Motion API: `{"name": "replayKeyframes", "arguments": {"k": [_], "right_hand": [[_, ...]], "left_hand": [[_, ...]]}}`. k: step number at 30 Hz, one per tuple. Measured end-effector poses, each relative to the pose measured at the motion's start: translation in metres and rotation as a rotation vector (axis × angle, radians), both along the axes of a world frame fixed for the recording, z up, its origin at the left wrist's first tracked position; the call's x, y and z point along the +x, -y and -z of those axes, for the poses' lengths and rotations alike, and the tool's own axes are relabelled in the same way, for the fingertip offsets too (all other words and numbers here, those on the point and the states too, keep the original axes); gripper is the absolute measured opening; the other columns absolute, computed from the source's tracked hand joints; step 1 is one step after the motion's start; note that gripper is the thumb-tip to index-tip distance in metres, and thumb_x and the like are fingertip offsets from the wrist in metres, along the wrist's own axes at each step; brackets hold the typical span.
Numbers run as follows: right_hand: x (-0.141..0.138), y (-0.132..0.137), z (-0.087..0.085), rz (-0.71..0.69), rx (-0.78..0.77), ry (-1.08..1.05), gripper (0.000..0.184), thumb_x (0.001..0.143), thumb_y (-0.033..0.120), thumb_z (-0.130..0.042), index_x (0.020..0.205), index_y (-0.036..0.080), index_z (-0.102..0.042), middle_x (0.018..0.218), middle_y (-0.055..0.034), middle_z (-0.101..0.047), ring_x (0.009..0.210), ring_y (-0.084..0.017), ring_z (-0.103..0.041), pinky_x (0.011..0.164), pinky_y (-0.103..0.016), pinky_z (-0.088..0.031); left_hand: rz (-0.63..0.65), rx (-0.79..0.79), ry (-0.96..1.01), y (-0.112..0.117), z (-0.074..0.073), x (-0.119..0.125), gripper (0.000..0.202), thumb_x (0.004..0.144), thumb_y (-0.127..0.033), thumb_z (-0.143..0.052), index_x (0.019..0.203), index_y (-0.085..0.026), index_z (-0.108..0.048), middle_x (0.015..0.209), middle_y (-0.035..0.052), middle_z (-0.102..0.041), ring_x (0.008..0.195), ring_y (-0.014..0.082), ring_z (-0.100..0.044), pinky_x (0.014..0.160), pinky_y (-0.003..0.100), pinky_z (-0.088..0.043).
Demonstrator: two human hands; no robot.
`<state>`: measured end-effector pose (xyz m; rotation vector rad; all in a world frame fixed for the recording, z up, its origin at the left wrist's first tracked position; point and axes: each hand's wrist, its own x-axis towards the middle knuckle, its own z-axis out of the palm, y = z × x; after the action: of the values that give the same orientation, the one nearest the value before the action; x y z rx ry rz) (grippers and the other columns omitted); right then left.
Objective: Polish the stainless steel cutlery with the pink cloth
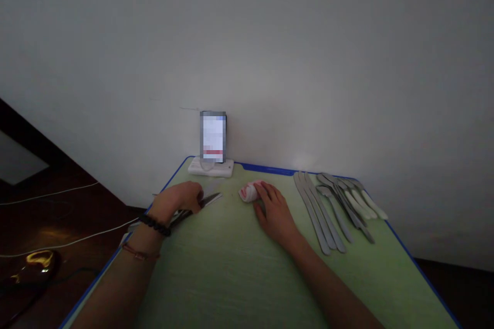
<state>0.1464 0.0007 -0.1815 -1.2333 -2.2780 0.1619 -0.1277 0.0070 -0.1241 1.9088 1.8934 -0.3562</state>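
Note:
My left hand (187, 198) is closed around a knife-like piece of cutlery (211, 199) at the left of the table. Its dark, flat end sticks out to the right of my fingers; more cutlery lies under and behind the wrist, mostly hidden. Near the middle, a rolled white and pink cloth (249, 192) lies on the tabletop. The fingers of my right hand (275, 212) curl over its right end, thumb on the near side. Three flat silver table knives (317, 211) lie side by side to the right of that hand.
Several spoons (339, 213) and other cutlery with white handles (372, 205) lie at the right table edge. A phone (213, 136) stands on a white base (210, 167) against the wall. The green table (231, 277) has a blue rim. Cables (77, 239) run at the left.

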Motion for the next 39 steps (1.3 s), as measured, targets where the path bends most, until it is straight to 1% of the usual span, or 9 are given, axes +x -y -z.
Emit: {"name": "replayKeyframes", "arguments": {"k": [9, 12, 16, 20, 26, 29, 31, 34, 39], "right_hand": [[0.001, 0.001, -0.001, -0.002, -0.003, -0.007, 0.049, 0.084, 0.022, -0.046, 0.133, 0.019, -0.041, 0.133, -0.013, -0.047, 0.124, -0.026, -0.041, 0.103, -0.049, -0.035], [0.001, 0.0, -0.001, 0.0, -0.008, 0.001, 0.049, 0.084, 0.022, -0.046, 0.133, 0.018, -0.041, 0.134, -0.0136, -0.047, 0.124, -0.026, -0.04, 0.103, -0.048, -0.034], [-0.001, 0.001, -0.004, 0.008, -0.01, -0.002, 0.043, 0.085, 0.021, -0.045, 0.129, 0.018, -0.044, 0.131, -0.0119, -0.049, 0.122, -0.025, -0.041, 0.103, -0.045, -0.033], [-0.003, 0.005, -0.008, 0.067, 0.014, -0.006, 0.033, 0.084, 0.02, -0.047, 0.116, 0.018, -0.051, 0.126, -0.0124, -0.051, 0.117, -0.026, -0.044, 0.099, -0.045, -0.033], [-0.001, 0.007, -0.007, 0.112, 0.047, -0.045, 0.018, 0.075, 0.017, -0.053, 0.093, 0.017, -0.055, 0.115, -0.0139, -0.055, 0.11, -0.027, -0.046, 0.094, -0.047, -0.032], [0.005, 0.002, -0.007, 0.105, 0.087, -0.143, 0.021, 0.075, 0.016, -0.051, 0.095, 0.017, -0.054, 0.115, -0.0137, -0.053, 0.108, -0.026, -0.046, 0.092, -0.044, -0.037], [0.012, -0.005, -0.013, 0.154, 0.154, -0.22, 0.026, 0.076, 0.017, -0.051, 0.101, 0.016, -0.054, 0.117, -0.0143, -0.05, 0.108, -0.027, -0.045, 0.091, -0.044, -0.038], [0.026, -0.015, -0.033, 0.261, 0.242, -0.316, 0.02, 0.078, 0.023, -0.052, 0.097, 0.017, -0.056, 0.109, -0.0135, -0.049, 0.099, -0.026, -0.047, 0.087, -0.043, -0.042], [0.053, -0.022, -0.075, 0.239, 0.11, -0.348, 0.011, 0.078, 0.028, -0.054, 0.078, 0.017, -0.054, 0.09, -0.0081, -0.048, 0.08, -0.019, -0.051, 0.074, -0.034, -0.046]], "left_hand": [[0.013, -0.077, -0.019, 0.004, -0.01, 0.009, 0.024, 0.06, -0.017, -0.055, 0.082, -0.015, -0.064, 0.079, 0.0096, -0.07, 0.056, 0.0198, -0.063, 0.049, 0.026, -0.046], [0.019, -0.059, -0.01, 0.006, -0.014, 0.01, 0.024, 0.062, -0.019, -0.056, 0.084, -0.015, -0.063, 0.083, 0.0098, -0.069, 0.061, 0.0201, -0.064, 0.053, 0.026, -0.046], [0.064, -0.027, 0.02, 0.006, -0.015, 0.011, 0.021, 0.067, -0.032, -0.059, 0.08, -0.016, -0.064, 0.087, 0.0095, -0.069, 0.076, 0.0231, -0.063, 0.064, 0.028, -0.046], [0.088, -0.032, 0.06, 0.005, -0.013, 0.011, 0.04, 0.076, -0.051, -0.05, 0.082, -0.014, -0.065, 0.089, 0.0116, -0.069, 0.076, 0.0238, -0.062, 0.064, 0.029, -0.044], [0.155, -0.012, 0.156, 0.012, -0.023, 0.021, 0.045, 0.086, -0.053, -0.035, 0.079, -0.017, -0.06, 0.085, 0.0083, -0.068, 0.076, 0.0208, -0.061, 0.065, 0.026, -0.042], [0.201, 0.014, 0.334, 0.017, -0.029, 0.037, 0.047, 0.09, -0.053, -0.026, 0.076, -0.019, -0.055, 0.071, 0.0026, -0.064, 0.069, 0.0169, -0.059, 0.067, 0.024, -0.042], [0.199, 0.012, 0.453, 0.02, -0.031, 0.054, 0.048, 0.091, -0.054, -0.023, 0.074, -0.019, -0.051, 0.057, -0.0015, -0.056, 0.058, 0.0143, -0.055, 0.064, 0.023, -0.043], [0.167, 0.068, 0.511, 0.024, -0.026, 0.085, 0.047, 0.091, -0.056, -0.023, 0.08, -0.019, -0.05, 0.055, -0.0033, -0.054, 0.052, 0.0133, -0.053, 0.056, 0.023, -0.041], [0.135, 0.158, 0.408, 0.025, -0.008, 0.133, 0.042, 0.093, -0.049, -0.025, 0.089, -0.018, -0.054, 0.09, 0.0064, -0.065, 0.079, 0.0197, -0.06, 0.068, 0.028, -0.042]]}}
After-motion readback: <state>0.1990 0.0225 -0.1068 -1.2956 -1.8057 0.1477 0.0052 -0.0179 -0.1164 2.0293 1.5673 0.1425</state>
